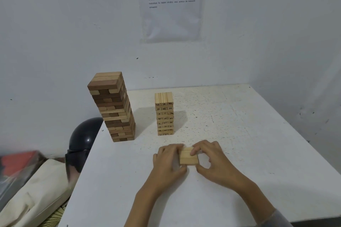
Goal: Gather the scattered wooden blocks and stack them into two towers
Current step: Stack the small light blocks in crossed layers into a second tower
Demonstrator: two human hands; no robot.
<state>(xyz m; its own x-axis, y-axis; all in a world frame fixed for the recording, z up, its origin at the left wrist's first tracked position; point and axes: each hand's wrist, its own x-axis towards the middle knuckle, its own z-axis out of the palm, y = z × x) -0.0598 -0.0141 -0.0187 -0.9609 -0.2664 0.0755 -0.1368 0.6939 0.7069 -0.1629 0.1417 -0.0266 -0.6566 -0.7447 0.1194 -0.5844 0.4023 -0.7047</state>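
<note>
A tall tower of mixed brown and tan wooden blocks [114,107] stands near the table's left edge. To its right stands a shorter tower of pale numbered blocks [164,114]. In front of that tower, a small set of pale blocks [188,156] lies side by side on the white table [258,134]. My left hand [169,162] holds the set from its left side. From the right, my right hand [212,158] grips it with fingers over its top and thumb at the near side.
The table ends at a wall behind and to the right. Off its left edge lie a black helmet [83,140], a cream cushion [36,193] and a red item [18,162]. A printed sheet [171,5] hangs on the wall.
</note>
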